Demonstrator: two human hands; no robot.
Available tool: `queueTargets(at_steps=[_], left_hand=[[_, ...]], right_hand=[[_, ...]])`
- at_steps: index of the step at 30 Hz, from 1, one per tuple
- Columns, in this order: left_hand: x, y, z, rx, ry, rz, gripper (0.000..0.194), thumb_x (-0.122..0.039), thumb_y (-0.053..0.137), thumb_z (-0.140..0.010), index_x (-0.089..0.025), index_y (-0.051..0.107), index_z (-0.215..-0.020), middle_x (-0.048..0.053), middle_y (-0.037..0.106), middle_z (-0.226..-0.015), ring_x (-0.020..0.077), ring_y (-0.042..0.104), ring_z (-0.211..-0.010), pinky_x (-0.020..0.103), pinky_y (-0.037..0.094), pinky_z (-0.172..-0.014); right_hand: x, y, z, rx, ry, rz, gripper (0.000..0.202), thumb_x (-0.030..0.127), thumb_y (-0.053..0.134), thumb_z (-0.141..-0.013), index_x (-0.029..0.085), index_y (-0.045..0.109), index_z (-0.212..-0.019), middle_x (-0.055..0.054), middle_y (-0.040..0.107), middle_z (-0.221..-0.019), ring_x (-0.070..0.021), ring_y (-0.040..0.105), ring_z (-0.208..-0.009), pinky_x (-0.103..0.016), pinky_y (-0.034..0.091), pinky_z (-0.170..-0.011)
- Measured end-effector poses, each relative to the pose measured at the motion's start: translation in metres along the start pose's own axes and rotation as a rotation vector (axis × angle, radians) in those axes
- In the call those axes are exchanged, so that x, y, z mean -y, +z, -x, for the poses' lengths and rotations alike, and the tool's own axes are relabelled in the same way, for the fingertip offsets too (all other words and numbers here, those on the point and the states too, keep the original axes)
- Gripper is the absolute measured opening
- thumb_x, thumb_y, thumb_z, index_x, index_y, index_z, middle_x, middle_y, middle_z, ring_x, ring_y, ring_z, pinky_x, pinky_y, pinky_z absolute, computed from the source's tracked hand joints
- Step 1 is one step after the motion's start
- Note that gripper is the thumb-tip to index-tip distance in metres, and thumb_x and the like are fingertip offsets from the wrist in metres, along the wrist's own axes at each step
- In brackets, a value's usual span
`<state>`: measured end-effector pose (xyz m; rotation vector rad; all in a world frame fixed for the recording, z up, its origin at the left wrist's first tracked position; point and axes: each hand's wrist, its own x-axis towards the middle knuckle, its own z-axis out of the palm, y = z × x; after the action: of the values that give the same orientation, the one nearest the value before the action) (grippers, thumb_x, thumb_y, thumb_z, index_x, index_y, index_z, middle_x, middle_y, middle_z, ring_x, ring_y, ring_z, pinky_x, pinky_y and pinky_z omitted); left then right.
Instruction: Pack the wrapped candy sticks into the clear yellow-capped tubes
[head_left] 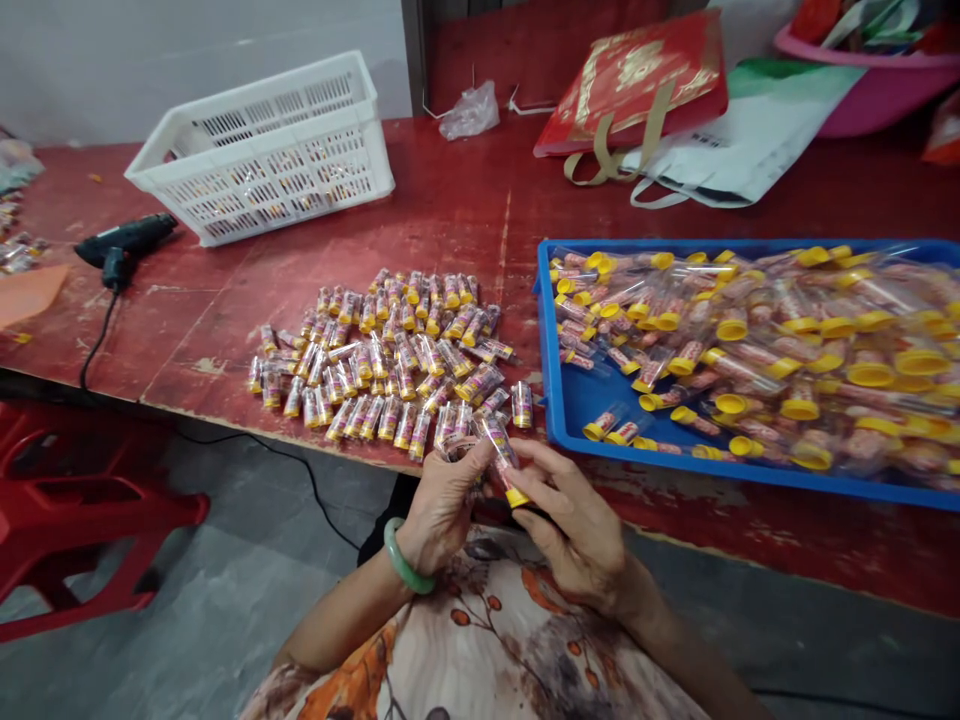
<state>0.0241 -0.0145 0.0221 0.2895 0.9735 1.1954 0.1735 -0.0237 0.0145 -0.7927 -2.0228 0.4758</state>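
Observation:
A small clear tube with a yellow cap [501, 455] and a printed wrap is held over the table edge in front of me. My left hand [442, 505], with a green bangle at the wrist, is closed with its thumb along the tube's upper part. Some crumpled clear material shows in the same hand, too partly hidden to name. My right hand [577, 525] has its fingers closed around the tube near the yellow cap. Just beyond lies a pile of wrapped tubes [375, 365]. To the right, a blue tray [548, 370] holds many yellow-capped tubes [739, 345] with pinkish contents.
A white plastic crate [277, 165] with wrapped tubes inside stands at the back left. Beside it lies a black heat gun [124, 245], its cord hanging down. A red bag [637, 75], a white-green bag [757, 130] and a pink basin [855, 100] are back right. Red stools [82, 510] stand left.

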Motion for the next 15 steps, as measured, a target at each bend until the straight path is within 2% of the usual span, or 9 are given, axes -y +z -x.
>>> queueTargets(at_steps=[4, 7, 15], left_hand=[[0.003, -0.004, 0.001, 0.052, -0.025, -0.090, 0.026, -0.034, 0.081, -0.068, -0.012, 0.069, -0.077, 0.001, 0.061, -0.068, 0.0079, 0.052, -0.056, 0.020, 0.043, -0.052], [0.005, -0.004, 0.004, 0.080, -0.041, -0.130, 0.025, -0.033, 0.081, -0.069, -0.013, 0.070, -0.076, 0.001, 0.061, -0.066, 0.0076, 0.052, -0.054, 0.020, 0.041, -0.051], [0.005, 0.000, 0.008, 0.060, -0.045, -0.137, 0.023, -0.032, 0.082, -0.067, -0.013, 0.070, -0.071, 0.000, 0.062, -0.063, 0.0056, 0.052, -0.051, 0.016, 0.039, -0.046]], right_hand=[[-0.002, -0.002, -0.002, -0.132, 0.131, -0.067, 0.037, 0.007, 0.060, -0.081, 0.018, 0.058, -0.116, -0.013, 0.060, -0.118, -0.0222, 0.061, -0.107, -0.037, 0.053, -0.089], [-0.003, 0.001, -0.007, -0.222, 0.145, -0.045, 0.035, 0.007, 0.065, -0.078, 0.018, 0.059, -0.110, -0.010, 0.064, -0.108, -0.0201, 0.064, -0.097, -0.034, 0.054, -0.083], [-0.004, 0.006, -0.009, -0.249, 0.114, 0.020, 0.029, 0.002, 0.061, -0.079, 0.019, 0.062, -0.103, -0.008, 0.065, -0.103, -0.0177, 0.065, -0.095, -0.030, 0.055, -0.081]])
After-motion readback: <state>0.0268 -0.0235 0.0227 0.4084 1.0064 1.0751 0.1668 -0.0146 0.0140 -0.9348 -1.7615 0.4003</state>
